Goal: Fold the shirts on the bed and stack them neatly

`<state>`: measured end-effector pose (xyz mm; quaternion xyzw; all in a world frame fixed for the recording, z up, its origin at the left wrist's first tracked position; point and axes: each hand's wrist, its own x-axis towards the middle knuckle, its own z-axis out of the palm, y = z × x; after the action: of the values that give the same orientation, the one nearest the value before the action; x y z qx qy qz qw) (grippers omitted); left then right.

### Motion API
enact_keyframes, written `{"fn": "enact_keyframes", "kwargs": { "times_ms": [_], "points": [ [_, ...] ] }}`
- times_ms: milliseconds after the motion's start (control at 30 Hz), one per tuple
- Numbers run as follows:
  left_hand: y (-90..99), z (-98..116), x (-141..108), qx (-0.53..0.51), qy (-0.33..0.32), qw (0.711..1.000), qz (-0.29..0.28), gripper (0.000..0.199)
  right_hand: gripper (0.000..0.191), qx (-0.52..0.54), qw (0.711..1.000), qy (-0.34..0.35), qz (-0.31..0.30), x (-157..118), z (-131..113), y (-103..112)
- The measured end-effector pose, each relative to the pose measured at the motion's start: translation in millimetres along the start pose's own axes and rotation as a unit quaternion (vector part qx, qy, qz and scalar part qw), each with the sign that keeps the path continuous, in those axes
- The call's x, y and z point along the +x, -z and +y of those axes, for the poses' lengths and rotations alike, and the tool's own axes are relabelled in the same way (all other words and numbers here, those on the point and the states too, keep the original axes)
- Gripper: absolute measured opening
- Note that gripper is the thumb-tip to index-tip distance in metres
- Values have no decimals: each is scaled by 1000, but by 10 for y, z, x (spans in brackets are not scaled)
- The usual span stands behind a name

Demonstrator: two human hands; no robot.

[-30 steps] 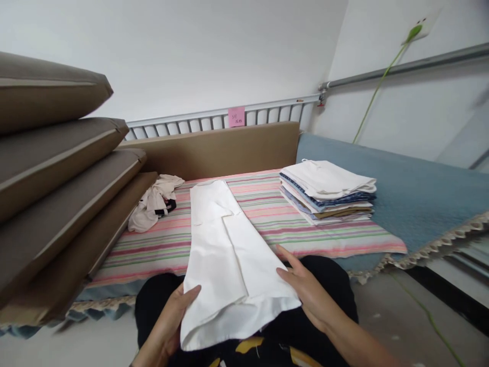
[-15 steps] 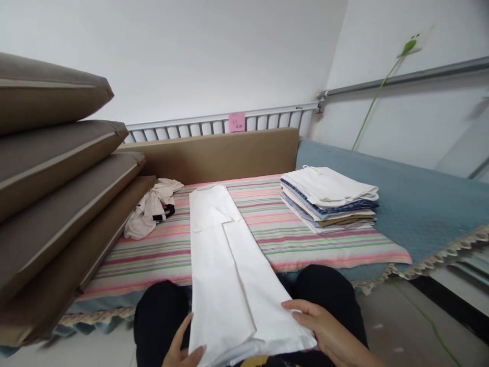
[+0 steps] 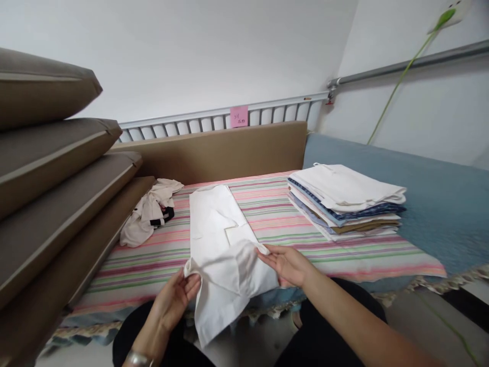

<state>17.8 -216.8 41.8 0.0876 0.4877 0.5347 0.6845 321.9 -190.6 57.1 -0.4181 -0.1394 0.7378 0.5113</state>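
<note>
A white shirt, folded into a long strip, lies on the striped cloth with its near end lifted and bent back over itself. My left hand grips the left edge of that raised end between thumb and fingers. On the other side, my right hand pinches its right edge. A loose white flap hangs down between my hands, over the front edge of the bed. The far end of the shirt rests flat, with a folded-over piece showing on top.
A stack of folded clothes sits to the right on the striped cloth. Crumpled white clothing lies at left, beside piled brown cushions. A long brown cushion stands along the radiator. Blue fabric covers the right side.
Both hands have moved forward, away from my body, carrying the shirt's near end up and over the rest. Earlier that end lay stretched flat across my lap. The view has shifted slightly.
</note>
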Motion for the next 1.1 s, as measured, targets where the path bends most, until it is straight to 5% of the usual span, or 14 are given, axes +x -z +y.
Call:
{"fn": "enact_keyframes", "kwargs": {
  "times_ms": [200,367,567,800,1100],
  "points": [
    [-99,-14,855,33,-12,999,35,23,23,-25,996,-10,86,852,177,91],
    [-43,-73,874,98,-46,993,45,3,15,-65,995,-10,76,907,246,189],
    [15,-111,987,271,-102,954,73,15,4,-203,975,-15,92,877,224,164],
    [135,55,1112,437,-185,874,106,23,13,-461,877,31,133,969,90,123],
    [211,70,1366,501,-246,817,142,9,18,-611,770,68,174,1159,56,102]
  ]
}}
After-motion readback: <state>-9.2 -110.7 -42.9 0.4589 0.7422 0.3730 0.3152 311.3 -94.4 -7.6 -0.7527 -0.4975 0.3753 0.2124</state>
